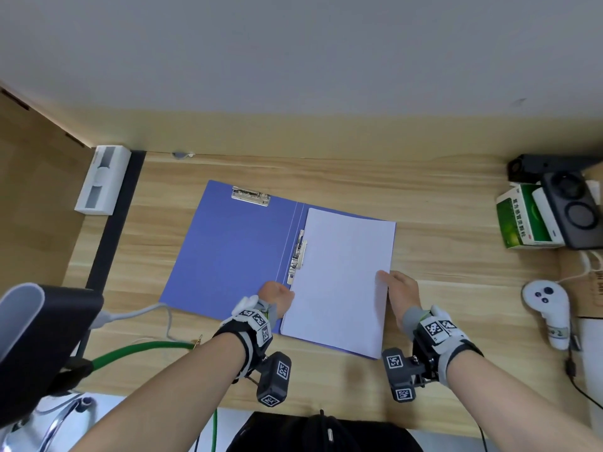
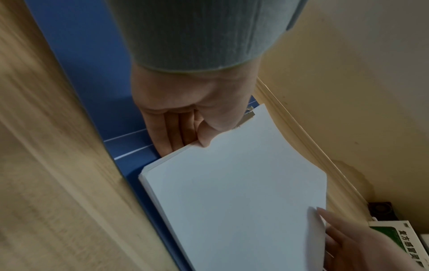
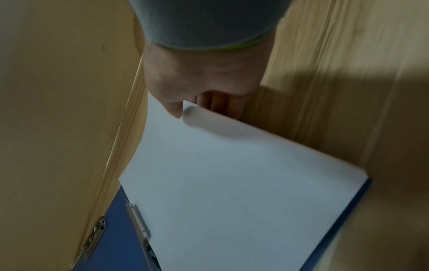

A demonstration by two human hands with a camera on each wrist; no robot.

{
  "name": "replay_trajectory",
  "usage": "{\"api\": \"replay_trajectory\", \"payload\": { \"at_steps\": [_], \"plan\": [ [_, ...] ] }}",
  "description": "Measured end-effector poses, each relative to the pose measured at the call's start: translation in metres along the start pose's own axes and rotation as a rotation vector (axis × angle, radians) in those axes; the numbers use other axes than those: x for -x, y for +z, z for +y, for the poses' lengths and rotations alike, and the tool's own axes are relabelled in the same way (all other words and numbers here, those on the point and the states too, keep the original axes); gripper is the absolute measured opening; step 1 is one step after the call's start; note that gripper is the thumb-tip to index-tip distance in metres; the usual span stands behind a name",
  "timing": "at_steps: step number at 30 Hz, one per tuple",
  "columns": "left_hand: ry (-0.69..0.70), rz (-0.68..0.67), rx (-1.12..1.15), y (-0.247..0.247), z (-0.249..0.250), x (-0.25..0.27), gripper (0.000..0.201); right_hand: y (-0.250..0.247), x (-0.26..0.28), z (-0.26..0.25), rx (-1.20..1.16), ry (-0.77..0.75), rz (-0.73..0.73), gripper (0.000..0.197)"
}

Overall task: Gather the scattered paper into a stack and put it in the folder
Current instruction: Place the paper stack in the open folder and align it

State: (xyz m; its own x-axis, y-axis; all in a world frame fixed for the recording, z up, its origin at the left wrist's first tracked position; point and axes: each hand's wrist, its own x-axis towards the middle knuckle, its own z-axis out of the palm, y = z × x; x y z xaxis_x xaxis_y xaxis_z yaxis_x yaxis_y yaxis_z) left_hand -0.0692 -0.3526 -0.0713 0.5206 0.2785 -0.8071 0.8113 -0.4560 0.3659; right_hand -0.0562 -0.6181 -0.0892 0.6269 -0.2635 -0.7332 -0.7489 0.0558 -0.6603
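Observation:
A blue folder point(image 1: 235, 252) lies open on the wooden desk, with a metal clip point(image 1: 250, 196) at its far edge and a second clip point(image 1: 297, 256) by the spine. A white paper stack point(image 1: 346, 275) lies on the folder's right half. My left hand point(image 1: 277, 296) pinches the stack's left edge, thumb on top and fingers point(image 2: 173, 135) beneath. My right hand point(image 1: 396, 288) pinches the right edge, where the paper point(image 3: 232, 183) curls up by the thumb. In the left wrist view the stack point(image 2: 234, 201) shows several sheets, squared up.
A white box point(image 1: 102, 179) stands at the back left. A green carton point(image 1: 522, 216) and a black device point(image 1: 574, 210) sit at the back right, a white controller point(image 1: 548, 308) at the right. A green hose point(image 1: 146, 349) and a grey cable point(image 1: 143, 313) lie at the front left.

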Motion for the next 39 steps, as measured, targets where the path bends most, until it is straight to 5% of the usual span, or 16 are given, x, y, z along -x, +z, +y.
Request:
{"api": "replay_trajectory", "payload": {
  "at_steps": [4, 11, 16, 20, 22, 26, 31, 39],
  "plan": [
    [0.056, 0.0, -0.091, -0.002, 0.006, 0.003, 0.021, -0.002, -0.001, 0.005, 0.075, -0.031, 0.095, 0.037],
    [0.251, 0.046, -0.57, -0.021, 0.024, 0.006, 0.02, 0.005, -0.006, -0.001, 0.254, -0.074, 0.245, 0.032],
    [0.336, 0.214, -0.341, -0.028, 0.048, -0.022, 0.029, 0.006, -0.005, -0.002, 0.225, -0.012, 0.215, 0.026],
    [0.388, 0.116, -0.156, -0.022, 0.074, -0.044, 0.051, 0.003, -0.01, 0.002, 0.228, -0.02, 0.224, 0.035],
    [0.401, 0.072, -0.075, -0.018, 0.083, -0.05, 0.042, 0.003, -0.012, 0.003, 0.246, -0.028, 0.225, 0.036],
    [0.403, 0.189, 0.116, -0.026, 0.085, -0.045, 0.019, 0.003, -0.012, 0.0, 0.277, -0.006, 0.251, 0.035],
    [0.348, 0.042, 0.249, -0.043, 0.065, -0.033, 0.038, 0.004, -0.009, -0.002, 0.276, -0.003, 0.27, 0.035],
    [0.373, -0.101, 0.426, -0.041, 0.035, -0.021, 0.018, 0.008, -0.005, -0.005, 0.263, -0.013, 0.272, 0.035]
  ]
}}
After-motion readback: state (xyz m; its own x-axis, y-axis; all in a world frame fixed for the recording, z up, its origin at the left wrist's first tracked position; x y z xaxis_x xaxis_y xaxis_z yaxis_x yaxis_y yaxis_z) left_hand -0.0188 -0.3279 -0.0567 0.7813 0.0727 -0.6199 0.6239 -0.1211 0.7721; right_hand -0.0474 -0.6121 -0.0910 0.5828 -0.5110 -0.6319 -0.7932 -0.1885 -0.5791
